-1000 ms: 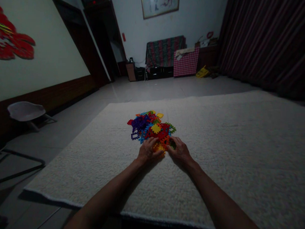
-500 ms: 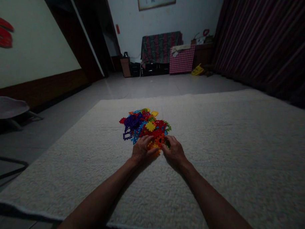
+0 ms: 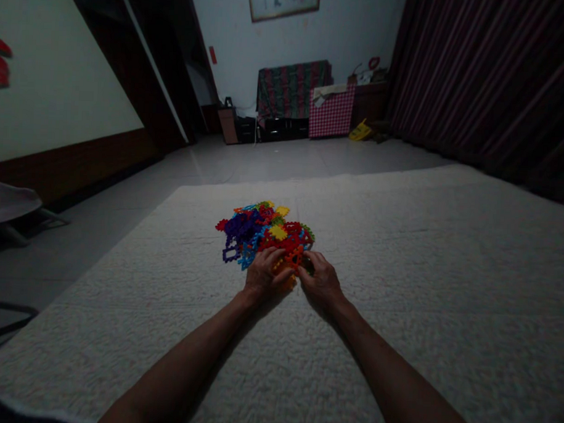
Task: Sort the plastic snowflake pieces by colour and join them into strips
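A pale shaggy rug (image 3: 399,289) covers the floor (image 3: 139,194); a heap of colourful plastic pieces (image 3: 263,232) lies on the rug.

Left hand (image 3: 262,274) and right hand (image 3: 322,282) drawn closer together at near edge of heap of bright plastic interlocking pieces (image 3: 263,232) (gap between them narrower); fingertips now almost meet on small orange plastic piece (image 3: 295,259).

dim, underexposed, wide-angle edge distortion
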`<action>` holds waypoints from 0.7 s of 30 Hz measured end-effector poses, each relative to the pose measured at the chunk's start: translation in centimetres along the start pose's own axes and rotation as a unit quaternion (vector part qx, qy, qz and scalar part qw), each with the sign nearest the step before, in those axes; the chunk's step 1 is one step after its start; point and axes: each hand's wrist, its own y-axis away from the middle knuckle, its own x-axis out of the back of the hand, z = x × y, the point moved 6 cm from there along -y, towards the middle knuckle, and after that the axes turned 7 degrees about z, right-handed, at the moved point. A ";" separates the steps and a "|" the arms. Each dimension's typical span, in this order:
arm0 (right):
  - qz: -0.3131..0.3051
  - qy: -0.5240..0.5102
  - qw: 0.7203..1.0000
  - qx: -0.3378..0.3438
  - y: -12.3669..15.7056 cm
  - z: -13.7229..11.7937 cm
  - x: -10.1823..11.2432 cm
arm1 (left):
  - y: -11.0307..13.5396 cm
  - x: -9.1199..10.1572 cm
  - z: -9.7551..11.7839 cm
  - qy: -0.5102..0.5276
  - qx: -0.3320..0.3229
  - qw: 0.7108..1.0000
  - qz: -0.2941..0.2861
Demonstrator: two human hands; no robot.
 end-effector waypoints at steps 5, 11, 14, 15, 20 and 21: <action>-0.012 -0.015 1.000 0.000 0.0 -0.3 0.0 | 0.2 0.3 -0.1 0.016 -0.011 1.000 -0.002; -0.009 -0.014 1.000 0.008 0.0 -0.5 0.2 | 0.1 0.4 0.0 0.018 -0.007 1.000 -0.007; -0.013 -0.011 1.000 0.012 0.0 -0.4 0.1 | 0.2 0.3 0.0 0.021 -0.010 1.000 -0.001; -0.014 -0.010 1.000 0.012 0.0 -0.3 0.1 | 0.2 0.3 -0.1 0.022 -0.011 1.000 0.002; -0.016 -0.009 1.000 0.014 0.1 -0.4 0.0 | 0.3 0.3 -0.1 0.020 -0.015 1.000 0.007; -0.018 -0.007 1.000 0.016 0.1 -0.5 0.0 | 0.3 0.3 -0.2 0.019 -0.015 1.000 0.007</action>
